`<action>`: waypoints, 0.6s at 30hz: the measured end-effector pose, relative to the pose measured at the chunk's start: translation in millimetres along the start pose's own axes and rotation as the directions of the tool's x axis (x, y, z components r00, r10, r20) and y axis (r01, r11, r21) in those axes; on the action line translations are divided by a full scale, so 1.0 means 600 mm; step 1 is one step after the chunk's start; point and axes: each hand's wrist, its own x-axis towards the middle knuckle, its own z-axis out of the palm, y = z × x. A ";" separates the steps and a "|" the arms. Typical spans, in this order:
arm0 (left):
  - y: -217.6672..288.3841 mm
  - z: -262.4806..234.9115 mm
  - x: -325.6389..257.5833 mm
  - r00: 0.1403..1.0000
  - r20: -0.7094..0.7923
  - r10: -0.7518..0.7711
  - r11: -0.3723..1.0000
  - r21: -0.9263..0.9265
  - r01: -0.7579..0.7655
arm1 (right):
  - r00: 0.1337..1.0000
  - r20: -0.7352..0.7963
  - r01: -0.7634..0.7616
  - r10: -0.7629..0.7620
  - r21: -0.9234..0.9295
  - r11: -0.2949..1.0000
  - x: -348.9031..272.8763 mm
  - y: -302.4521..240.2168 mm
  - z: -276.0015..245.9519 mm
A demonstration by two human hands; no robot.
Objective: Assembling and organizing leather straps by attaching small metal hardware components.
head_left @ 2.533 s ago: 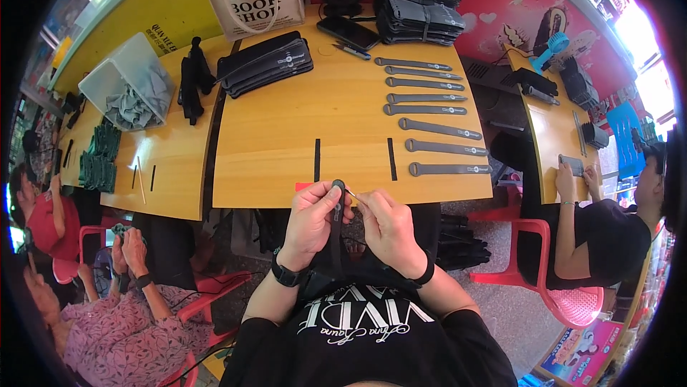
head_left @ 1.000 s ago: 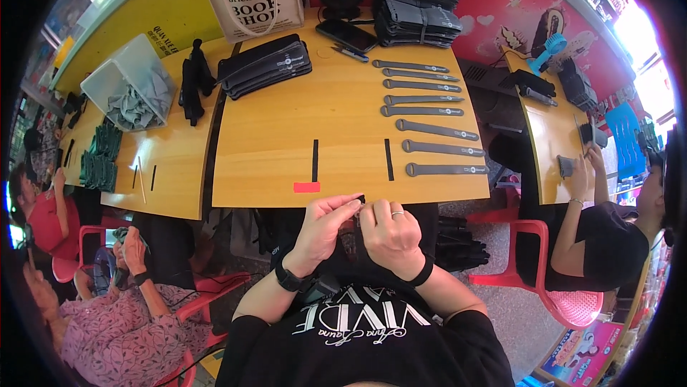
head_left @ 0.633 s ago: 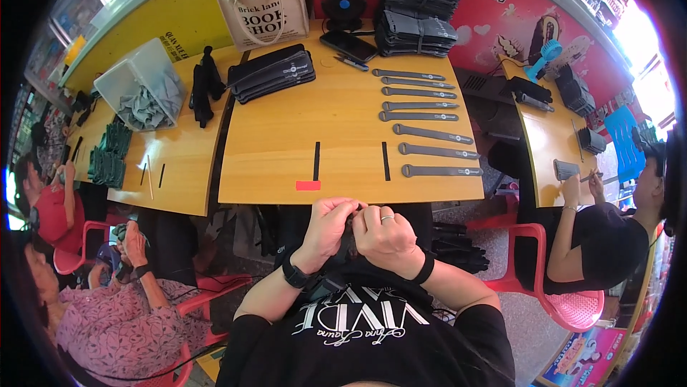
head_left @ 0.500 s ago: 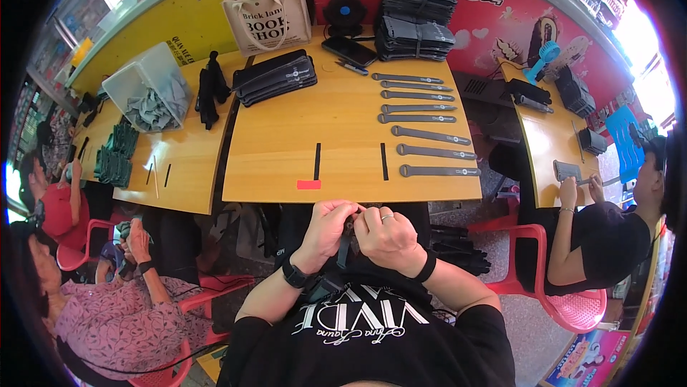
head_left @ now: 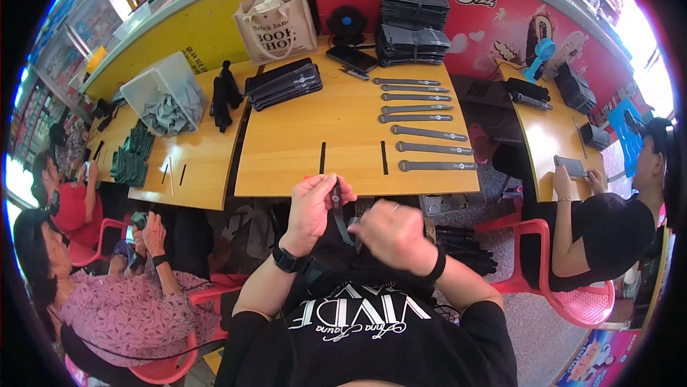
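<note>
My left hand (head_left: 313,204) is raised just in front of the table's near edge, thumb and fingers pinching a dark grey strap (head_left: 338,204). The strap's lower end hangs toward my lap. Beside that lower end is my right hand (head_left: 397,233), fingers curled and smeared by motion, so its grip cannot be made out. On the right half of the table (head_left: 279,165), several grey straps (head_left: 433,147) with a hole at one end lie in a column. Two black strips (head_left: 323,158) mark the table's near part.
Stacks of dark grey straps (head_left: 413,47) stand at the back, near a phone (head_left: 351,59), a black fan (head_left: 346,23) and a tote bag (head_left: 275,26). A strap bundle (head_left: 286,86) lies back left. People sit at both sides, on pink chairs (head_left: 540,244); a bin (head_left: 168,97) tilts on the left table.
My hands, close together before, have come apart. The left rose with the strap toward the table edge, covering most of a red piece there; the right moved slightly right and is blurred.
</note>
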 end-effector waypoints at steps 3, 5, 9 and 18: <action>-0.002 0.007 -0.022 0.998 0.060 -0.007 1.000 0.012 0.006 | 0.982 0.026 -0.187 0.186 0.047 0.981 0.025 0.015 -0.005; -0.006 0.023 -0.033 0.996 0.084 0.000 1.000 -0.005 0.000 | 0.986 0.036 -0.163 0.160 0.073 0.984 0.033 0.020 0.001; -0.005 0.020 -0.044 0.991 0.134 -0.017 0.999 0.053 0.010 | 0.984 0.160 0.104 -0.082 -0.129 0.986 0.040 0.022 -0.003; 0.003 0.027 -0.033 0.971 0.238 -0.025 1.000 0.012 0.023 | 0.946 0.291 0.229 -0.140 -0.300 0.926 0.053 0.017 -0.018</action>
